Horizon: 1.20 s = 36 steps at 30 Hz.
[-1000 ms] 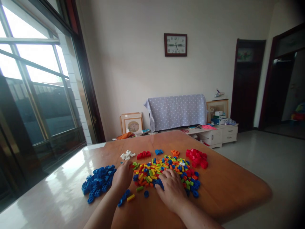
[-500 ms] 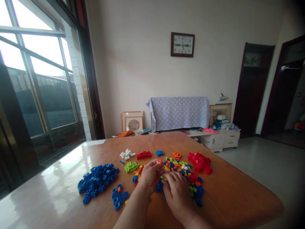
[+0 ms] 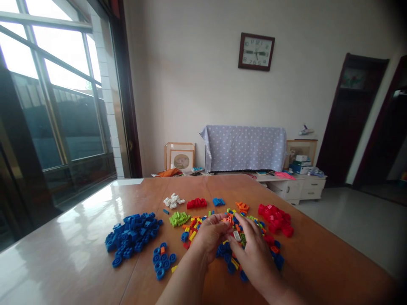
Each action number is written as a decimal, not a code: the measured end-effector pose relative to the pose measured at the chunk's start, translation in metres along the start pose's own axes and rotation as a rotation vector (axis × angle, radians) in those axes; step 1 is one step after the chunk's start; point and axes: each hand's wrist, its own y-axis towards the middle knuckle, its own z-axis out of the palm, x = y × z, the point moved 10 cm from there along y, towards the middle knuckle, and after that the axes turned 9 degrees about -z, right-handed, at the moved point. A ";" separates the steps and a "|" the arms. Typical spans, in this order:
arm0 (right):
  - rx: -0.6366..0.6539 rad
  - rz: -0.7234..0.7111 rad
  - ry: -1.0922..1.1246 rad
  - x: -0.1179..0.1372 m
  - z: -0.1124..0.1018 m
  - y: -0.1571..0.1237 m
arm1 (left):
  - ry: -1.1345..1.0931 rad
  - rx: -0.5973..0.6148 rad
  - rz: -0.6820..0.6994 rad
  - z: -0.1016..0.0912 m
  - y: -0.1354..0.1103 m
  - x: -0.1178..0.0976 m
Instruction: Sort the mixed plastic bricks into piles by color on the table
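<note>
L grip [image 3: 212, 234] is pinched, thumb & fingertips closed on a small orange brick [image 3: 228, 220], held just over the mixed pile [image 3: 225, 250] mid-desk. R grip [image 3: 254, 243] is right beside it, half-open, fingers curled, thumb apart; can't tell if its fingertips touch the brick. A white piece [image 3: 237, 236] shows in the gap btwn R thumb & fingers; from here can't say if it's held or lying on the pile.

Desk [image 3: 318, 254] edges: far one runs behind all the groups, R one slants from the far corner down to the lower R. Wide strip of brown top btwn the red pile [image 3: 276, 219] & that R edge, so R elbow has room. Bare shiny top also L of the big blue pile [image 3: 133, 235], out twd the window.

Tighter up front: white cluster [image 3: 173, 201], red row [image 3: 196, 203], small blue group [image 3: 218, 202] & orange group [image 3: 242, 207] sit in a line w/ narrow gaps, well short of the far edge. Green cluster [image 3: 179, 218] is just L of the mixed pile. Blue wheels [image 3: 163, 263] lie near L forearm, w/ a yellow brick [image 3: 174, 269] btwn, partly hidden by the arm.
</note>
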 end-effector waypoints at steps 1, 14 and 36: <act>0.019 -0.011 -0.004 -0.002 0.000 0.006 | 0.005 0.005 0.009 0.001 0.000 -0.001; 0.225 -0.077 0.102 -0.008 0.019 0.036 | 0.009 -0.021 0.004 0.000 -0.003 -0.003; 0.173 0.349 0.296 -0.161 0.030 0.095 | -0.068 -0.174 0.090 -0.024 0.003 -0.014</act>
